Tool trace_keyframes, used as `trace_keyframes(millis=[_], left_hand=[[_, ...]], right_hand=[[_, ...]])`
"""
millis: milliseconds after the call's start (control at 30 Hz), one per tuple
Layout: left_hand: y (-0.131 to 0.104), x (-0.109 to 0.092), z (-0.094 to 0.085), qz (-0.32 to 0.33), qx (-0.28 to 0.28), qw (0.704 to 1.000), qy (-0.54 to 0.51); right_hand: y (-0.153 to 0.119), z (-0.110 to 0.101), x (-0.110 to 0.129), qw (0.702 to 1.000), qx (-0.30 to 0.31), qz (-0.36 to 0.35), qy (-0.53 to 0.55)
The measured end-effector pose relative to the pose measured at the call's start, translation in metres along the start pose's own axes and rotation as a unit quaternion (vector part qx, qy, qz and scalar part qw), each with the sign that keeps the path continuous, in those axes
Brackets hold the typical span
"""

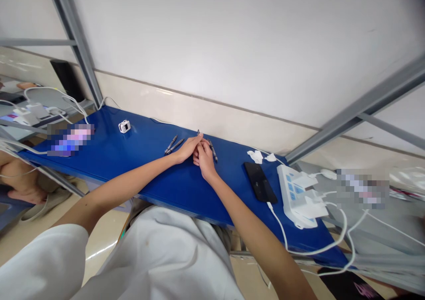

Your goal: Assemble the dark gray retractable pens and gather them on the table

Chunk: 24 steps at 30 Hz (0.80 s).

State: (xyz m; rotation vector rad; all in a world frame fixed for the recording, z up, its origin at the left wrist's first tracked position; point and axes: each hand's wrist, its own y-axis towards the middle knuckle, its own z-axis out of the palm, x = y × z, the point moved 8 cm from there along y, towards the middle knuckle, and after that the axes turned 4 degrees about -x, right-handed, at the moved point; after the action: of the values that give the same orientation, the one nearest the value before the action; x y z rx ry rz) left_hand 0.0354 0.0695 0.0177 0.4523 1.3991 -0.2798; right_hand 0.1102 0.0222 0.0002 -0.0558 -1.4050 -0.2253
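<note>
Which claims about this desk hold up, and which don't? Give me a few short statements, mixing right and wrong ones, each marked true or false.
1. The left hand touches the right hand above the blue tabletop. True.
2. Every pen lies to the left of the hands. False: at least one dark pen lies to their right.
3. Crumpled white scraps lie beyond the black phone. True.
4. No cable is plugged into the phone. False: a white cable joins its near end.
5. The power strip is to the right of the phone. True.
</note>
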Motion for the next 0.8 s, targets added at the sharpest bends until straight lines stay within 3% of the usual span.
trace_keyframes(millis=[400,800], left_hand=[[0.0036,0.0085,0.0017,-0.060,0.023,0.987,-0.150],[0.0044,0.0060,0.0036,-0.045,0.034,0.987,-0.153]], right_hand=[[-0.0011,0.0033,0.0032,1.000,0.019,-0.013,-0.008],[-0.0042,0.0051,0.0044,1.000,0.013,-0.007,0.006]])
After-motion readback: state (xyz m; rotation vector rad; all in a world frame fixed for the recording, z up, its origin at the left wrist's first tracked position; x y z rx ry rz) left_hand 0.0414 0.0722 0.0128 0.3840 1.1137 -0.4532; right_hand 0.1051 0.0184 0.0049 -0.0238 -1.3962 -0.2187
